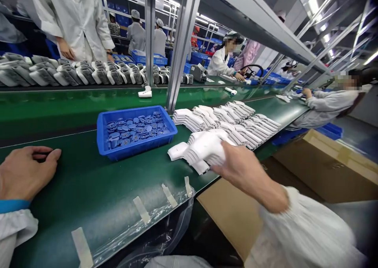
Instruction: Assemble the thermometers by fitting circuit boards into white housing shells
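Note:
My right hand (pixel 239 163) is closed around the near end of a stack of white plastic housing shells (pixel 203 147), handle-shaped and nested together. Slight blur covers the fingers, and some fingertips are hidden behind the shells. More nested white shells (pixel 230 118) lie in rows just beyond, along the green work surface (pixel 118 189). At the far left my left hand (pixel 28 171) rests on that surface, loosely curled, a gap showing between thumb and fingers and nothing visible in it. To its right sits a blue bin (pixel 137 147) holding many small blue plastic parts (pixel 136 128).
Metal posts (pixel 184 43) rise behind the bin. Tape strips (pixel 141 209) fix a clear plastic bag at the near edge. A cardboard box (pixel 330 161) stands at right. Across the green belt (pixel 73 106) are rows of grey-white units (pixel 82 73) and co-workers in white coats.

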Demonstrator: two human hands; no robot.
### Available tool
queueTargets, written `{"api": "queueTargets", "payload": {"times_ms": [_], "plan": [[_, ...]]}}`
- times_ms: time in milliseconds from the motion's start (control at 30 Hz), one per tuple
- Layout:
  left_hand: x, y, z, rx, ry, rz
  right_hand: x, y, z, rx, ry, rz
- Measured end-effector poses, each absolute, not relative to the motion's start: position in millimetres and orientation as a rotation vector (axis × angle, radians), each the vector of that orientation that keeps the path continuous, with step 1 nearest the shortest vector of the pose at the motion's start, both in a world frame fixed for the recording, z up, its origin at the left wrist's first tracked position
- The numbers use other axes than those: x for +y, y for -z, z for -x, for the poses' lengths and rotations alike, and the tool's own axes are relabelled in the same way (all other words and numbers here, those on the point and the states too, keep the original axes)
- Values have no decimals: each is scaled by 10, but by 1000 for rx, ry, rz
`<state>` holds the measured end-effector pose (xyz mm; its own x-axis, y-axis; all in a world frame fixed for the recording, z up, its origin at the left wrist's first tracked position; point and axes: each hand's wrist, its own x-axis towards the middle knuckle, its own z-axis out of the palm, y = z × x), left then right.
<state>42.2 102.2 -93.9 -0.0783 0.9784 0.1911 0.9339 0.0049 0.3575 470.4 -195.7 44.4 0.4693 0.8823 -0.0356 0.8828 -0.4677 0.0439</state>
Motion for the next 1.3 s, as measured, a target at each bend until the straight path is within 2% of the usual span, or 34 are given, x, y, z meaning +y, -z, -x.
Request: {"api": "queueTargets", "payload": {"times_ms": [133, 333, 833, 933, 1100, 1300], "plan": [[834, 746, -555, 2147, -600, -1943, -1455, -263, -4648, 1609, -15, -2459], [795, 688, -605, 2104, -578, -1990, -1497, -86, -4779, 1707, -28, -2433], [718, 603, -662, 2099, -558, -1999, -1492, -224, -4323, 1913, -97, -2578], [752, 642, -641, 2139, -554, -1998, -1513, -45, -3884, 2074, 39, -2508], [792, 692, -617, 2132, -549, -2012, -1464, 317, -3426, 2058, -94, -2456], [793, 699, -618, 2126, -574, -2022, -1493, -11, -3968, 1975, 65, -2640]]}}
